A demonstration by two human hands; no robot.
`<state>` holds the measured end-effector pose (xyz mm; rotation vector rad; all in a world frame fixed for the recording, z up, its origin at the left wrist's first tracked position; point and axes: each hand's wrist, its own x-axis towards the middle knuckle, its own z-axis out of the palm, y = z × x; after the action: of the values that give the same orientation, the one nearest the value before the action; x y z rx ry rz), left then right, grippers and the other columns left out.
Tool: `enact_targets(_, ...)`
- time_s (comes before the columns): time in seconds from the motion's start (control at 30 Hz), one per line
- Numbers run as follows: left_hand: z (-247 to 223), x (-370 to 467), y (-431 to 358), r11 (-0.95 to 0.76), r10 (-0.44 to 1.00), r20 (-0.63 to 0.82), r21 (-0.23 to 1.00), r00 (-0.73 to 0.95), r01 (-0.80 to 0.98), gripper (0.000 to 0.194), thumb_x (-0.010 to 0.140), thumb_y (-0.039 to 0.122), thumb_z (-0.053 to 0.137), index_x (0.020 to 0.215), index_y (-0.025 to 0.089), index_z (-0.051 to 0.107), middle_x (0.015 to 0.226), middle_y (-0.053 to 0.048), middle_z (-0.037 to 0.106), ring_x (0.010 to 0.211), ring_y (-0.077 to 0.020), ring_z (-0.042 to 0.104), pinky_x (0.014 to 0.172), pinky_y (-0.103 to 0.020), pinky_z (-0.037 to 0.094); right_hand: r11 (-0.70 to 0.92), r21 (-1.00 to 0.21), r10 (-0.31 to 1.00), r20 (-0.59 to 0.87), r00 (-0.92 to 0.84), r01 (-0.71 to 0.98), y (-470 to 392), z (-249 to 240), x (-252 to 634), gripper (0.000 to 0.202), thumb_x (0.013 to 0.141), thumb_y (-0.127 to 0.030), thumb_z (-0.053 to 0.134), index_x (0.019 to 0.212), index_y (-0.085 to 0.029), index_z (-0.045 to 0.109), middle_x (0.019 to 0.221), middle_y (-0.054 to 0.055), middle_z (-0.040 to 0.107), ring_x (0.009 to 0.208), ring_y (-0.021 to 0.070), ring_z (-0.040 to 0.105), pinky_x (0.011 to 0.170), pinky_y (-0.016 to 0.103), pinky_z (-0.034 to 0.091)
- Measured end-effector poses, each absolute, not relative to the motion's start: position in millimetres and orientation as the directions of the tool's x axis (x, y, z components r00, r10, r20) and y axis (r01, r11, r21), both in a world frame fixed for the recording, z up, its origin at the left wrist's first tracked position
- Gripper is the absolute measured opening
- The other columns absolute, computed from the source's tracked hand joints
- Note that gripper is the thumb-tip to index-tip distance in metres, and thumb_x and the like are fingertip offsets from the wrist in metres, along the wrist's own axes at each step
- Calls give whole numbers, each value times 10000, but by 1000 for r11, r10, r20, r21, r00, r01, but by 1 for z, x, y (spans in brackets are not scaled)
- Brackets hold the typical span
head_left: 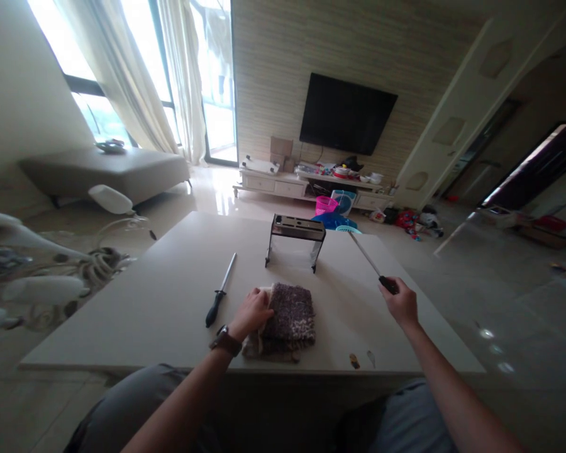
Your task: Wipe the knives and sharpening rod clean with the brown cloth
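Observation:
My left hand, with a watch on its wrist, is closed on the left edge of a folded cloth, shaggy and purple-brown with paler layers below. My right hand is wrapped round the black handle of a knife. Its long, narrow blade points forward and left, over the table's right side. To the left of the cloth lies a honing steel with a black handle and a metal rod. Beyond the cloth stands a knife stand with a slotted dark top and clear sides.
The white table has a small yellow-and-black item and a small pale item near its front edge. A chandelier with white shades is at left. Beyond the table are a pink basket and a TV cabinet.

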<state>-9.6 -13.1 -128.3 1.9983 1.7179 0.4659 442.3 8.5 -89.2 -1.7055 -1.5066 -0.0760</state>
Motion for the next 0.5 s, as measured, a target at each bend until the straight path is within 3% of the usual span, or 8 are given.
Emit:
enact_targets(0.17,-124,-12,-11,-139,976,-63,551,207,823,128,818,279,635,896,183,602,1088,-112,616,1016,-254,578,894,-332,432,120,-263,724,683,97,957,6,-20,434,481,933,-561,504,1106,-173,729,948,149,782,821,301,730,720,360,516)
enact_targets(0.23,-123,-11,-11,-147,974,-66,548,218,824,146,825,284,629,924,178,613,1108,-123,615,1027,-263,580,905,-343,435,111,-85,707,707,-18,990,12,15,426,493,949,-557,478,1125,-175,735,970,150,782,836,310,731,704,355,500)
enact_targets(0.37,-121,-10,-13,-161,971,-62,536,229,829,173,832,274,621,965,164,630,1130,-148,611,1030,-284,582,904,-366,447,120,191,706,674,-219,974,29,88,397,496,958,-544,475,1198,-189,725,1073,145,779,893,308,731,680,333,470)
enact_targets(0.5,-121,-12,-12,-201,963,-44,533,264,822,153,864,170,541,971,144,647,1101,-164,633,1031,-277,590,930,-371,444,188,392,783,493,-379,900,44,146,358,451,971,-498,458,1218,-235,728,1160,99,769,970,296,721,717,338,466)
